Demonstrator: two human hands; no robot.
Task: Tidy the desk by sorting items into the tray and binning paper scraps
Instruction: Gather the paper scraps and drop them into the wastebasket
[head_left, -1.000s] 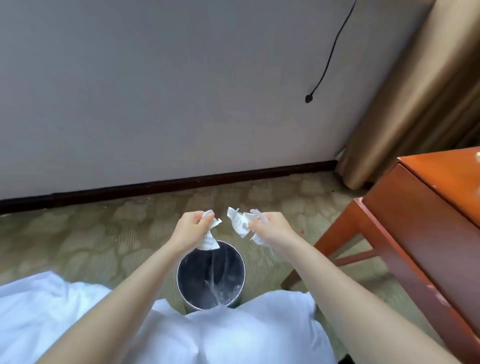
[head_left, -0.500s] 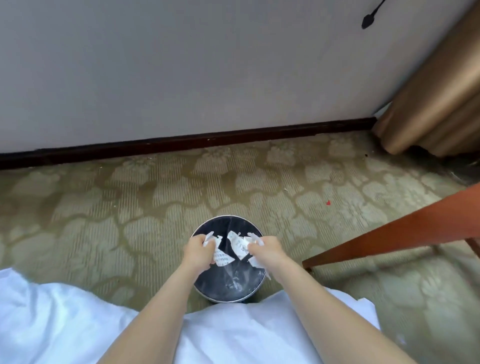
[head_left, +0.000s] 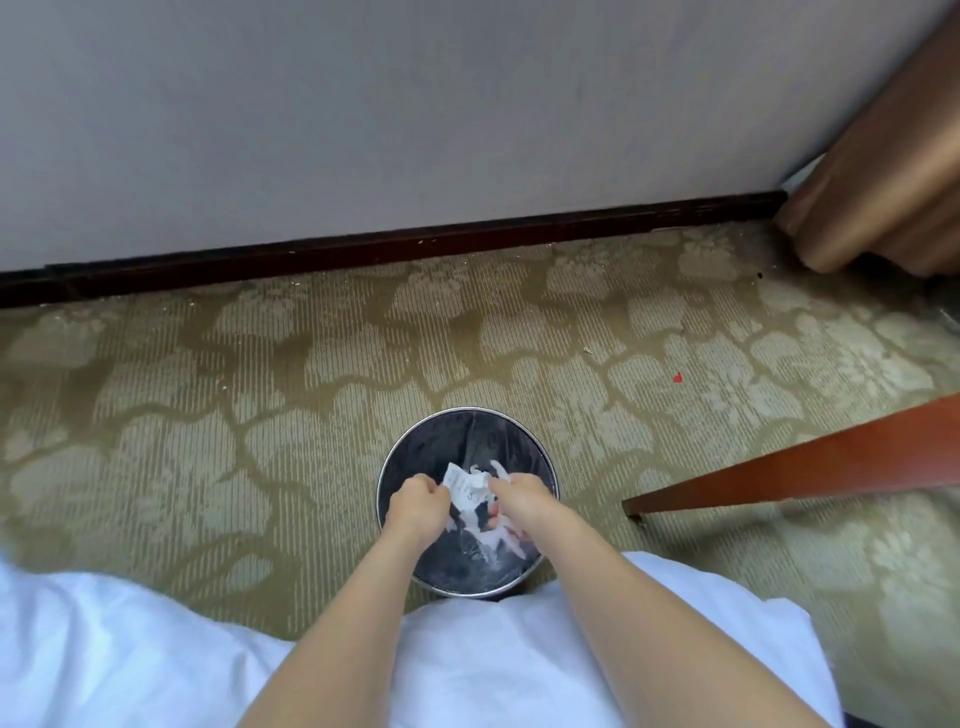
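Two hands of mine meet over the open mouth of the bin. My left hand (head_left: 417, 503) is curled into a loose fist, pinching the left edge of the paper scraps (head_left: 467, 491). My right hand (head_left: 518, 500) is closed on the other side of them, and below it more white torn pieces (head_left: 501, 538) blur against the dark interior, so I cannot tell whether they are in my fingers or loose. The scraps between my hands are crumpled and white, with faint print on the top piece.

Under them the bin (head_left: 540, 457) stands upright on the floor, round, with a bright metal rim and a clear liner inside. It sits just in front of my white garment (head_left: 493, 665), which fills the bottom of the view around both bare forearms.

The carpet (head_left: 260, 395) is olive with a pale leaf pattern. To my right a reddish wooden table leg (head_left: 810, 467) slants down to the carpet, near the bin but not touching it. Farther off, a dark skirting board (head_left: 395, 249) runs below a grey wall (head_left: 415, 114), and a tan curtain (head_left: 883, 182) hangs in the right corner.
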